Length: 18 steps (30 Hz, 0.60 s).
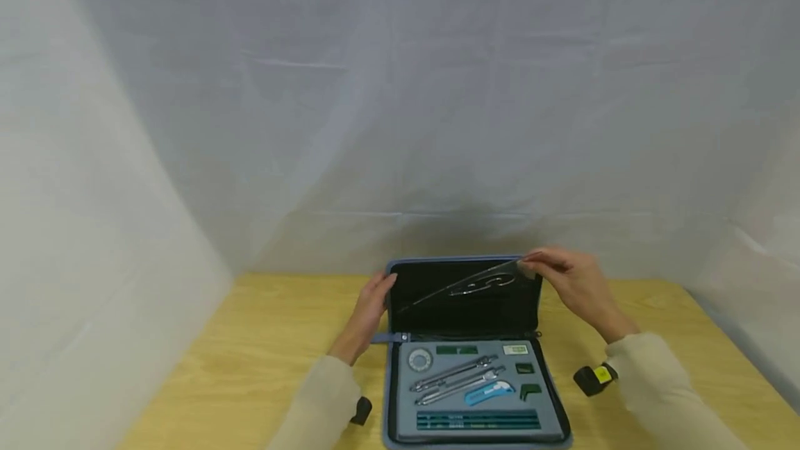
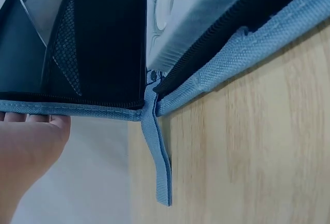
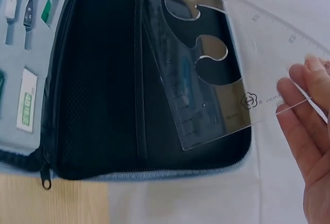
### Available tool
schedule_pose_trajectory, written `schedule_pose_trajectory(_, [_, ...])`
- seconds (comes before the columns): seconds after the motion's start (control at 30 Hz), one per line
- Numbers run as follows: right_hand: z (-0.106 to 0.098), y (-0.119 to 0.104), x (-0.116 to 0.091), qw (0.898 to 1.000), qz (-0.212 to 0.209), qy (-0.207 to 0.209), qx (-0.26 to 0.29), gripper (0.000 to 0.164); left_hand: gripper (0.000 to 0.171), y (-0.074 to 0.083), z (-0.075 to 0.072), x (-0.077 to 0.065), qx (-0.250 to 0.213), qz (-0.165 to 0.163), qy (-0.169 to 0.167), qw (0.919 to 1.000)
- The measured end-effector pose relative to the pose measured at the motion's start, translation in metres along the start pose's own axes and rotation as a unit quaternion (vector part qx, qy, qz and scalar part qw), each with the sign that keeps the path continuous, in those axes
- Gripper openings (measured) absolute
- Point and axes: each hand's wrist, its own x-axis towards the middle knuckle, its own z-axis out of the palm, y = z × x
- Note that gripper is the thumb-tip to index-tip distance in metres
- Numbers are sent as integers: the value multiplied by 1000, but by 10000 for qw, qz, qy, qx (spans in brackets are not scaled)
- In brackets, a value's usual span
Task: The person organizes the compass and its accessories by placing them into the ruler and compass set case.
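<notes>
A blue zip case lies unfolded, its black-lined lid (image 1: 462, 314) raised at the back. My left hand (image 1: 365, 314) grips the lid's left edge; in the left wrist view several fingers (image 2: 38, 118) show along the blue trim. At the lid's upper right, my right hand (image 1: 578, 290) pinches the edge of a clear plastic set square (image 3: 237, 92) with curved cutouts and printed scale marks. This set square slants across the lid, its lower part in front of the black lining. Whether its far tip sits inside the mesh pocket (image 2: 66, 44), I cannot tell.
The case's grey tray (image 1: 409, 405) holds two metal compasses (image 1: 456, 384), a light-blue cutter (image 1: 489, 393), green pencils (image 1: 478, 420), an eraser (image 1: 515, 350), a round white piece (image 1: 420, 360) and small green pieces. A wooden table (image 1: 269, 346) lies below, with white sheeting (image 1: 400, 123) behind it.
</notes>
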Motion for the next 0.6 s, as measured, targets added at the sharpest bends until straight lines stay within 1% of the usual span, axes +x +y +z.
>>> schedule_pose_trajectory(0.07, [3, 1, 1, 10000, 4, -29, 59, 17, 56, -1, 1, -2, -17, -42, -58, 10000])
schedule_pose_trajectory(0.13, [6, 3, 1, 9999, -17, -17, 111, 16, 60, -2, 2, -2, -109, -66, -84, 9999])
schedule_pose_trajectory(0.3, [9, 12, -5, 9998, 36, 72, 191, 16, 62, -2, 4, -4, -255, -140, -137, 9995])
schedule_pose_trajectory(0.37, [9, 14, -9, 9997, 96, 95, 219, 16, 62, -2, 4, -4, -224, -131, -149, 9996])
schedule_pose_trajectory(0.43, [9, 16, -13, 9994, 180, 105, 273, 16, 59, 1, 5, -4, -66, -107, -50, 9999])
schedule_pose_trajectory(0.5, [9, 16, -15, 9993, 276, 91, 249, 15, 52, 3, 7, -4, 253, 71, 240, 9994])
schedule_pose_trajectory(0.53, [9, 15, -15, 9991, 328, 67, 240, 15, 49, 4, 9, -4, 503, 227, 494, 9972])
schedule_pose_trajectory(0.57, [8, 15, -16, 9990, 390, 45, 208, 14, 43, 5, 11, -4, 771, 466, 880, 9920])
schedule_pose_trajectory(0.6, [8, 13, -16, 9989, 439, 20, 177, 13, 39, 5, 13, -4, 1119, 765, 1338, 9817])
